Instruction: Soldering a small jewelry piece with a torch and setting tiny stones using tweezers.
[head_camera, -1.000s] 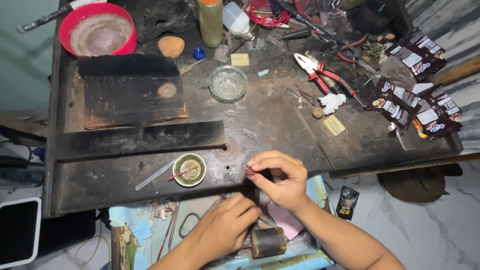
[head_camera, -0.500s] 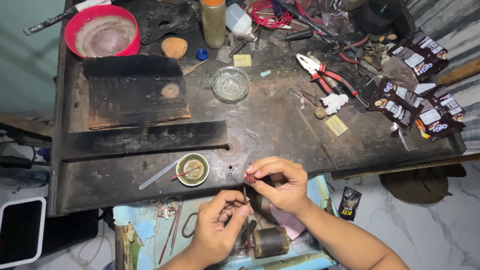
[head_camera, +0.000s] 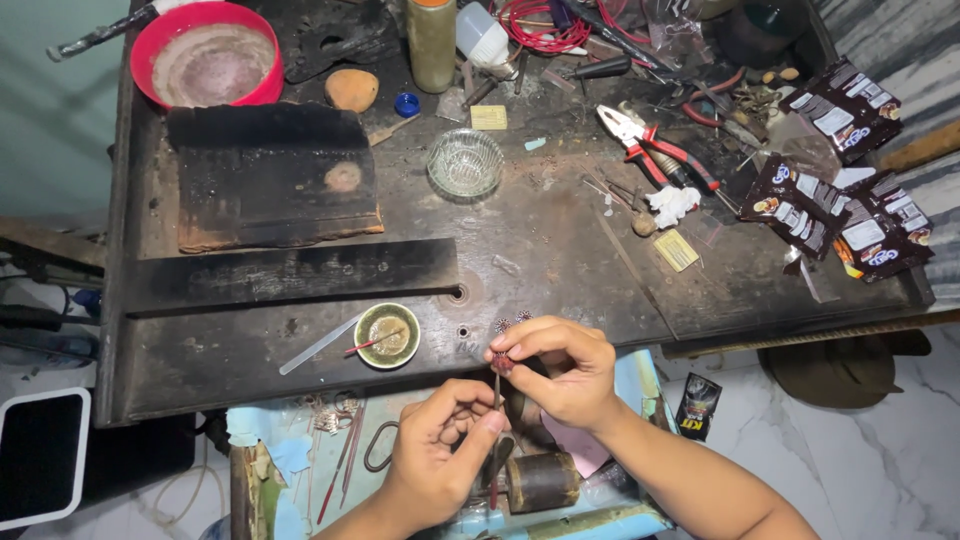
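Observation:
My right hand (head_camera: 560, 368) pinches a tiny reddish piece (head_camera: 503, 363) between thumb and forefinger at the front edge of the dark workbench (head_camera: 560, 270). My left hand (head_camera: 442, 440) sits just below it and holds a thin pointed tool (head_camera: 496, 392) upright, its tip touching the small piece. Both hands hover over a blue tray (head_camera: 300, 450) under the bench edge. Two more tiny ornaments (head_camera: 512, 321) lie on the bench just above my right hand. A small green dish (head_camera: 388, 335) with a red-tipped stick stands to the left.
A glass bowl (head_camera: 465, 163), red-handled pliers (head_camera: 655, 150), a red basin (head_camera: 210, 65), a dark slab (head_camera: 275, 175) and brown snack packets (head_camera: 840, 210) lie on the bench. A brown cylinder (head_camera: 545, 480) and thin tools (head_camera: 345, 455) rest on the tray. A white box (head_camera: 40, 455) stands lower left.
My left hand rose from the tray toward my right hand and brought the thin tool up to the small piece. My right hand stayed almost still.

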